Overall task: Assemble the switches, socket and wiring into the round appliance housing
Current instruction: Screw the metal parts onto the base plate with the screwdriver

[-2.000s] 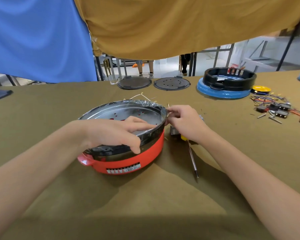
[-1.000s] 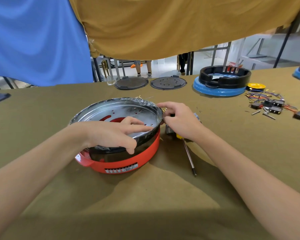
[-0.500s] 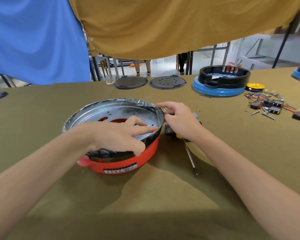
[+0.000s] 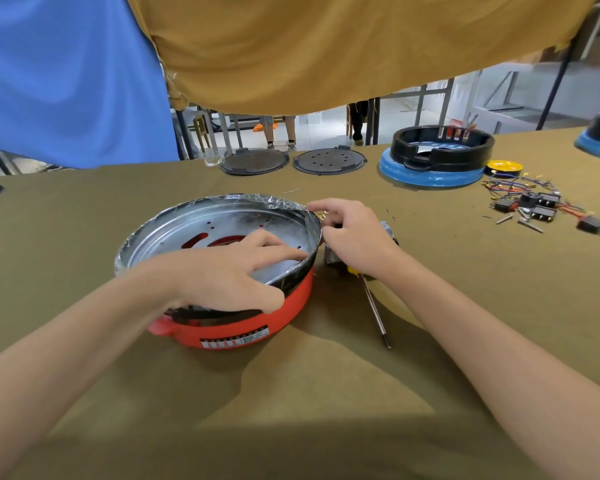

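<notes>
Head view, my left hand (image 4: 229,275) gripping the red housing (image 4: 257,320) near rim, right hand (image 4: 354,237) pinching small brass terminals (image 4: 323,215) at its right edge.

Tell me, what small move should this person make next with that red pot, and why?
Probably feed the small brass-tipped wires in at the rim. The right hand pinches them at the far-right edge of the red housing, while the left hand steadies its near rim with a firm grip. What the wires join is hidden.
</notes>
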A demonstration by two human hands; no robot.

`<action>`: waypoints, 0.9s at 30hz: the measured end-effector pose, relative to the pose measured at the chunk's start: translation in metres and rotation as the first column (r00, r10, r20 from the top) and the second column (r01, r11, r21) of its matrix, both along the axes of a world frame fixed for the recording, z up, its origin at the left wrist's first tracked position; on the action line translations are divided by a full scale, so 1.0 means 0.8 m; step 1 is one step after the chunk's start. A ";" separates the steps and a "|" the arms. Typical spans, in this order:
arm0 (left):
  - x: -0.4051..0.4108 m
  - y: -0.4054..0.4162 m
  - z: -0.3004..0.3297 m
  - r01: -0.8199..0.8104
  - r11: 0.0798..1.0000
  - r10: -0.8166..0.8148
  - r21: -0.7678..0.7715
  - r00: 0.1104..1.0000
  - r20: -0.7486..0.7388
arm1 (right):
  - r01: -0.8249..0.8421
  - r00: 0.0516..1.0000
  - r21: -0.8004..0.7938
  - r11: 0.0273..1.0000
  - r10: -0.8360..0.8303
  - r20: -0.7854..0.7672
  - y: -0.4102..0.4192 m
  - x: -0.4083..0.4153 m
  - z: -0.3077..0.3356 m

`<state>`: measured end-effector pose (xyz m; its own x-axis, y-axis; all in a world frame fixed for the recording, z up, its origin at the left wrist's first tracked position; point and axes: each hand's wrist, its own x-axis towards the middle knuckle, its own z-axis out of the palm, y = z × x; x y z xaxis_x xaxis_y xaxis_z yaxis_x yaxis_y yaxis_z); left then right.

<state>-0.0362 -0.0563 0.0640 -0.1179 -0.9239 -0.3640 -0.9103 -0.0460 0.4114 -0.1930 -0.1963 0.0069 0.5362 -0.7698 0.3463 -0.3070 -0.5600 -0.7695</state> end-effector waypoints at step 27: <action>0.013 0.009 0.006 -0.104 0.994 0.096 -0.038 0.978 -0.184 | -0.011 1.000 -0.021 1.000 0.011 -0.001 -0.003 -0.001 -0.001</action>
<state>-0.0258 -0.0489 0.0690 -0.0840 -0.9501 -0.3003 -0.8121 -0.1093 0.5732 -0.1937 -0.1990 0.0064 0.5449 -0.7562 0.3621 -0.3014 -0.5797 -0.7570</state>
